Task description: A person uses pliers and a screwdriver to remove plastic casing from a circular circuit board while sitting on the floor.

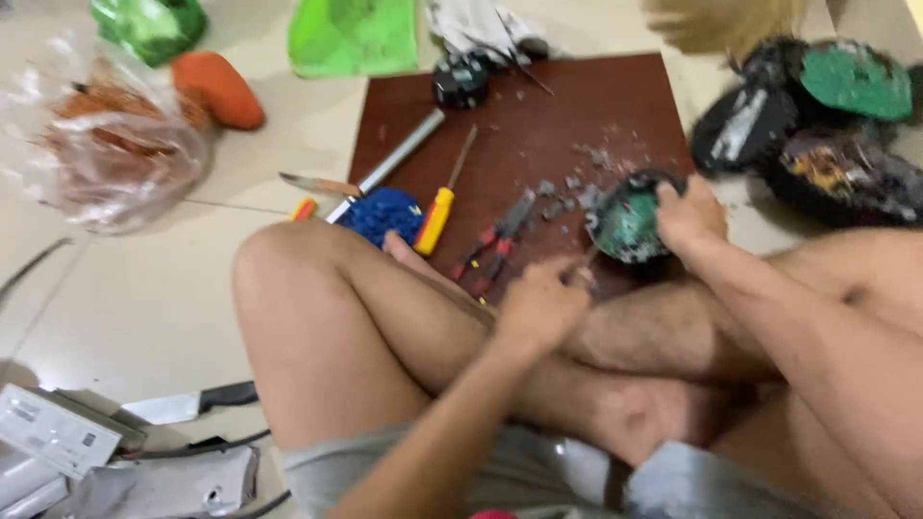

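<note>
I sit cross-legged on the floor at a dark brown board point(538, 115). My right hand point(688, 213) grips a round black part with a green circuit board point(627, 223), held tilted at the board's near edge. My left hand point(540, 306) is closed around a thin tool whose tip point(588, 258) touches the part's lower left rim. The tool's handle is hidden in my fist. Grey debris point(586, 178) lies scattered on the board beside the part.
On the board lie red-handled pliers point(495, 240), a yellow-handled screwdriver point(440, 210), a grey metal bar point(396, 159) and a blue object point(383, 213). Similar black round parts point(817, 125) pile at right. A plastic bag point(111, 144) sits left; a knife point(187, 404) lies near my knee.
</note>
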